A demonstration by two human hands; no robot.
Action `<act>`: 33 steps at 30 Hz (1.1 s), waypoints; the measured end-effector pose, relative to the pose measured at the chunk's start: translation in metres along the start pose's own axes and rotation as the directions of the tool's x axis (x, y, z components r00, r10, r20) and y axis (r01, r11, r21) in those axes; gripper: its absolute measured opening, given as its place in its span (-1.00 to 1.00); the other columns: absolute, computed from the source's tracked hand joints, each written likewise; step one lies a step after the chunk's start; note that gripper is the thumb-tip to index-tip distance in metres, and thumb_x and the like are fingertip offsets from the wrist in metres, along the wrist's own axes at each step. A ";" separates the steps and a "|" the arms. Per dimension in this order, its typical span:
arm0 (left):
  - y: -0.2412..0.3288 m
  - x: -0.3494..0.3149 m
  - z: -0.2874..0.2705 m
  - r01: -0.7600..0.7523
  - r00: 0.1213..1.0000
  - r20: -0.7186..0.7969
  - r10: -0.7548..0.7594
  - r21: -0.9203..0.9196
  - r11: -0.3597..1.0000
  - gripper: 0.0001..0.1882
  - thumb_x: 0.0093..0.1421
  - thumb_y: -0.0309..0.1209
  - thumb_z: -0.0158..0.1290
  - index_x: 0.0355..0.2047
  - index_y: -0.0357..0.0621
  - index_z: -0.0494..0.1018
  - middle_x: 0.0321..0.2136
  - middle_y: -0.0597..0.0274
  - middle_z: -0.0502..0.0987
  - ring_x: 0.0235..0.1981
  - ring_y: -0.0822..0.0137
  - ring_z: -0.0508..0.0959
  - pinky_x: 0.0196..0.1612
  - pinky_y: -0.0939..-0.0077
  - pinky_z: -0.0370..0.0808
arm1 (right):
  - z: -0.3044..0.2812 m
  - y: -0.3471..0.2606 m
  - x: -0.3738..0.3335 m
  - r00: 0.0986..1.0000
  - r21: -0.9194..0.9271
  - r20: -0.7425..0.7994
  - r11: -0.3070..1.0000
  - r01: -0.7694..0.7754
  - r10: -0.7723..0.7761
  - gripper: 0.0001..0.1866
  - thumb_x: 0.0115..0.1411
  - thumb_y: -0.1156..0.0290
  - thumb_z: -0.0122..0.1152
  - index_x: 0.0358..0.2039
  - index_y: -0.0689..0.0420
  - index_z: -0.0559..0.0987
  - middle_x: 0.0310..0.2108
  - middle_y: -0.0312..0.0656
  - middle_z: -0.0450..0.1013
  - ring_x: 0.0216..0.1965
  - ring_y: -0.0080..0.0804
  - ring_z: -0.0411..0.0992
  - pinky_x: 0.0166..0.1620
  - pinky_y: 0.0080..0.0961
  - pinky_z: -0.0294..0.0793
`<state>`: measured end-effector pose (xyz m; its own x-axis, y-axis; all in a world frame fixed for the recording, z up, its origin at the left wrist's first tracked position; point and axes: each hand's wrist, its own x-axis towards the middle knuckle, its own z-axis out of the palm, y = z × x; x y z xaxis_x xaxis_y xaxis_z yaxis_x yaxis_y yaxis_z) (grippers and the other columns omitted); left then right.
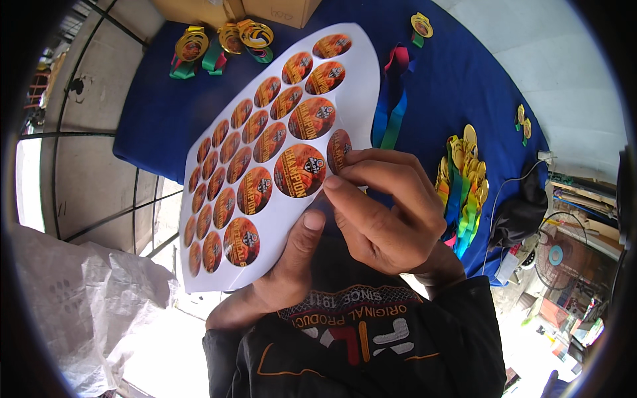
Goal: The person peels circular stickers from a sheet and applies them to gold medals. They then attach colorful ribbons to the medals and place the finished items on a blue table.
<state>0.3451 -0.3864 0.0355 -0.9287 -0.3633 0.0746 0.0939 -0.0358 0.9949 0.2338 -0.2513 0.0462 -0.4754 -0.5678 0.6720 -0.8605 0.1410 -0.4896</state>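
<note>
A white sheet point(361, 79) carrying rows of round orange-red stickers tilts up in front of me. My left hand point(288, 272) grips its lower edge, thumb on the front and the other fingers hidden behind. At the sheet's right edge, my right hand point(391, 212) pinches a round sticker point(338, 147) between thumb and forefinger. That sticker stands partly turned, and its lower part is hidden by the fingers. I cannot make out how much of it still touches the sheet.
A blue-covered table point(458, 79) lies beyond. On it are gold medals point(192, 45) at the far left, a single medal point(421, 26) at the back, a blue-green ribbon point(391, 109) and a medal pile point(468, 172) at right. Cardboard boxes point(282, 10) stand behind; a fan point(561, 255) is at right.
</note>
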 end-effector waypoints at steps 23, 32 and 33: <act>-0.001 -0.008 -0.011 -0.047 0.996 0.083 0.017 0.375 0.926 -0.64 0.49 -0.41 -0.07 0.21 -0.31 0.43 0.12 -0.02 0.54 0.11 0.16 0.54 0.18 0.31 0.44 | 0.020 0.010 -0.014 0.988 0.022 -0.109 0.994 0.110 -0.107 -0.56 -0.13 0.64 0.44 -0.13 0.26 0.70 -0.24 -0.09 0.53 -0.27 -0.15 0.64 -0.34 -0.40 0.71; -0.002 -0.009 -0.008 -0.016 0.997 0.077 -0.007 0.304 0.953 -0.62 0.51 -0.39 -0.09 0.23 -0.34 0.40 0.13 -0.02 0.52 0.14 0.15 0.52 0.20 0.33 0.43 | 0.018 0.010 -0.016 0.985 0.001 -0.117 0.992 0.128 -0.127 -0.57 -0.12 0.63 0.42 -0.13 0.23 0.71 -0.24 -0.11 0.53 -0.27 -0.15 0.65 -0.37 -0.44 0.70; -0.003 -0.009 -0.008 -0.028 0.997 0.074 0.006 0.299 0.954 -0.62 0.51 -0.39 -0.10 0.23 -0.35 0.39 0.13 -0.02 0.52 0.14 0.16 0.52 0.20 0.33 0.43 | 0.019 0.011 -0.016 0.984 0.000 -0.122 0.992 0.128 -0.127 -0.57 -0.12 0.63 0.42 -0.13 0.23 0.71 -0.24 -0.11 0.53 -0.28 -0.15 0.65 -0.38 -0.45 0.70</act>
<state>0.3564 -0.3903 0.0316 -0.9522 -0.2932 0.0855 0.0085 0.2544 0.9671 0.2358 -0.2560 0.0195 -0.3813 -0.4777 0.7915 -0.9141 0.0671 -0.3999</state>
